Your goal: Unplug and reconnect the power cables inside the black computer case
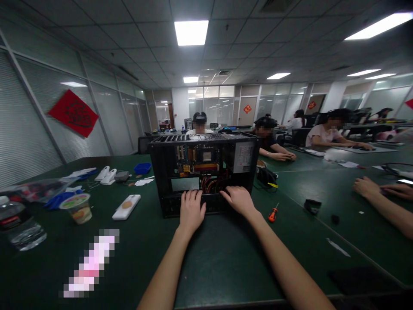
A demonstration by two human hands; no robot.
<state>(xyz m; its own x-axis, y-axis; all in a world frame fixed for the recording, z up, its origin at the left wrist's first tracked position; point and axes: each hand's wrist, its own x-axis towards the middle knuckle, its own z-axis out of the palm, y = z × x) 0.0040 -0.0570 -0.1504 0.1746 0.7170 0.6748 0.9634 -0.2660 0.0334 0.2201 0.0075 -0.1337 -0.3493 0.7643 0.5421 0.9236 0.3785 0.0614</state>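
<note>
An open computer case stands upright in front of me on the table, its inside facing me. The motherboard shows in it, with a labelled power supply at upper right and coloured cables beneath. My left hand lies against the lower front rail, fingertips hooked at its top edge and thumb apart. My right hand rests over the same rail further right; its thumb points left and its other fingers are partly hidden. Beside the case on the right lies an orange-handled screwdriver.
At left are a water bottle, a cup, a white power bank-like object and a blue tray. Black cables lie right of the case. Another person's hands rest at far right; several people sit beyond.
</note>
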